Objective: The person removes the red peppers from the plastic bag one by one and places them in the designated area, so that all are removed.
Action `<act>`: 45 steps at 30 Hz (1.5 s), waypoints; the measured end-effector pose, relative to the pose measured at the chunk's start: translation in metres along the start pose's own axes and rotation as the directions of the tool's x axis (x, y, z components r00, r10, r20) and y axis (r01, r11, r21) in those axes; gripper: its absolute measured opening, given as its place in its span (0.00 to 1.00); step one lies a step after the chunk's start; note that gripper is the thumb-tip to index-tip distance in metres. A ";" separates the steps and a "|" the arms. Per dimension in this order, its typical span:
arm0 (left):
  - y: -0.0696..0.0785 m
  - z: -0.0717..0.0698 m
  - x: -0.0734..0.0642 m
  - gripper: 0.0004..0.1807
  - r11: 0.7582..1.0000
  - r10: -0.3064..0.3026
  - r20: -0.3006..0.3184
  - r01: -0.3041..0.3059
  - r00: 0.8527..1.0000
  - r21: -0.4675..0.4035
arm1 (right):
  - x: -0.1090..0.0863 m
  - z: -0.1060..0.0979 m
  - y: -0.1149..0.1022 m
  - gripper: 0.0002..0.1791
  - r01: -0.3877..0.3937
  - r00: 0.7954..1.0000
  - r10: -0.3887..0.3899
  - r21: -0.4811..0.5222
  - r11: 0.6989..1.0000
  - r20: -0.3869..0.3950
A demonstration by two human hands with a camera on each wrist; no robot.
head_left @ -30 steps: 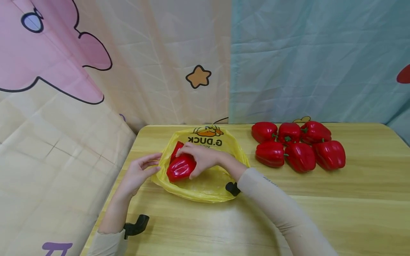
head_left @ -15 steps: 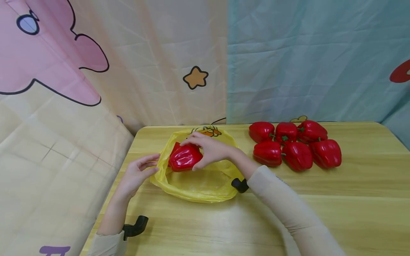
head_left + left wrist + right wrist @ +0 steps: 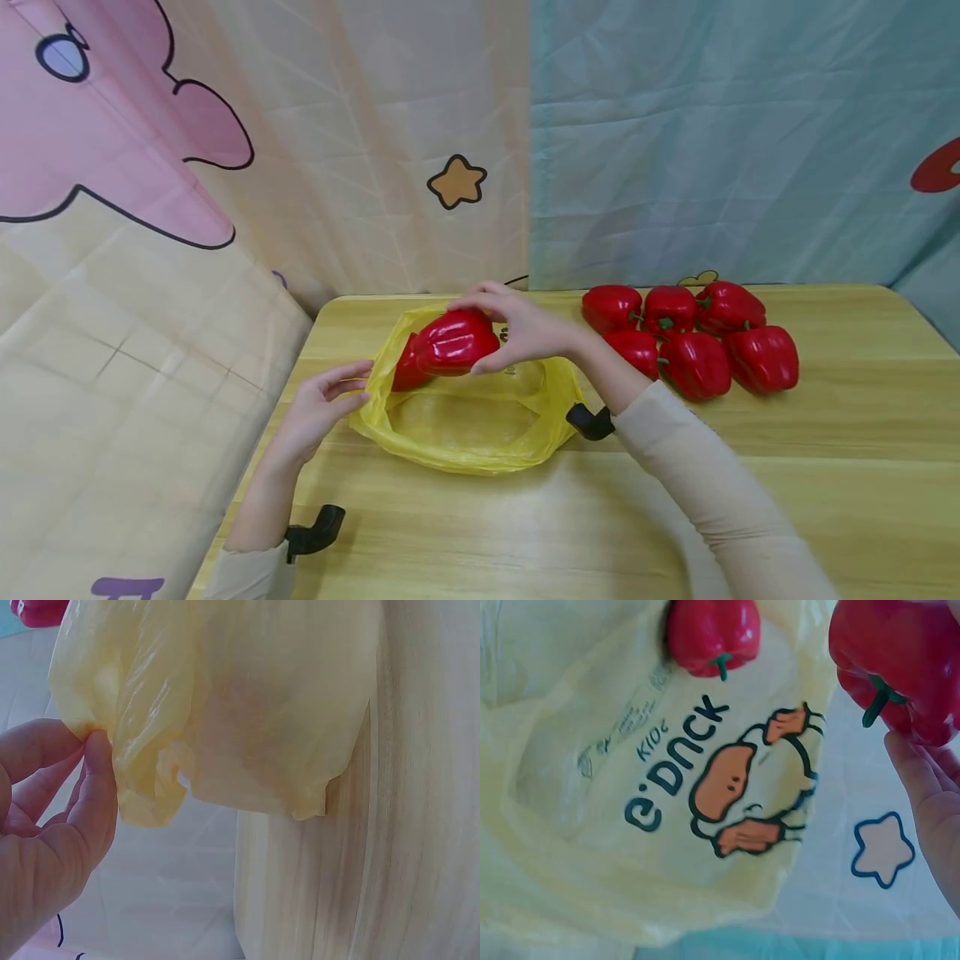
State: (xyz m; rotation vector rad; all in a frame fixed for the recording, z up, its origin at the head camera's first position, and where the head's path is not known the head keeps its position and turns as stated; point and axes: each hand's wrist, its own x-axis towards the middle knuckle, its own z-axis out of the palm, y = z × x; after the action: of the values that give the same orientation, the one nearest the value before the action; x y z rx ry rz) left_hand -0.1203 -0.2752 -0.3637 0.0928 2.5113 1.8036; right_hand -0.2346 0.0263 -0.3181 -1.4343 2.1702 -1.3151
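Observation:
A red bell pepper is gripped in my right hand, above the mouth of a yellow plastic bag. The right wrist view shows its green stem, with fingers curled around the held bell pepper. A second red bell pepper lies inside the bag at the left, partly hidden behind the first. My left hand is at the bag's left rim. In the left wrist view, its thumb and finger pinch the thin yellow plastic. Black duck lettering shows on the bag's inner far wall.
Several red bell peppers sit in two rows on the wooden table, right of the bag; my right forearm overlaps one. A patterned curtain hangs behind the table's far edge. Each wrist carries a black camera mount.
My right hand has lifted the bell pepper up and to the right, from inside the bag to above its mouth. The left hand stays at the rim.

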 end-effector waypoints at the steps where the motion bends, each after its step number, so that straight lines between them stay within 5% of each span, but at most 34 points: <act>1: 0.000 0.000 0.000 0.25 1.000 0.000 0.002 0.000 1.000 0.001 | -0.002 -0.003 -0.002 0.38 -0.006 1.000 0.006 0.003 1.000 -0.006; 15: -0.001 0.002 0.001 0.25 1.000 0.000 0.002 0.000 1.000 -0.008 | -0.036 -0.038 -0.016 0.38 -0.086 0.984 0.078 -0.045 0.995 -0.158; 27: -0.001 0.002 0.000 0.25 1.000 0.004 0.001 -0.004 1.000 -0.010 | -0.077 -0.063 -0.025 0.39 -0.157 0.969 0.134 -0.099 0.983 -0.210; 45: 0.003 0.003 0.001 0.24 1.000 -0.008 -0.001 0.008 1.000 -0.011 | -0.130 -0.072 -0.026 0.40 -0.305 0.932 0.238 -0.237 0.922 -0.273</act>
State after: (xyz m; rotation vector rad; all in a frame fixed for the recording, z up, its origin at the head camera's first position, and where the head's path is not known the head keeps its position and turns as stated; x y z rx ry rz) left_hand -0.1209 -0.2709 -0.3615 0.0816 2.4991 1.8147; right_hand -0.1972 0.1699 -0.2921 -1.0401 2.6873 -1.1709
